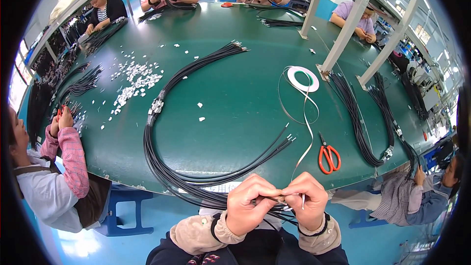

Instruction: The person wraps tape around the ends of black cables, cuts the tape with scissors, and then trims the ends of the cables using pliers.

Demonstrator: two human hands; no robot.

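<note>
Head view: black cable (267,199) pinched between left hand (248,205) and right hand (306,201).

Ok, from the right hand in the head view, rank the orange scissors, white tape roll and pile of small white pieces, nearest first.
From the right hand:
1. Orange scissors, just beyond it, slightly right.
2. White tape roll, farther up the green table.
3. Pile of small white pieces, far left.

Both forearms are covered by beige, fleecy sleeve guards (196,233) gathered at the wrists, the left one carrying a small pale spot. Under them shows a dark navy garment (255,250) with a bit of reddish pattern near the lower edge. A thin dark band circles each wrist beside the bare hands (277,201).
</note>
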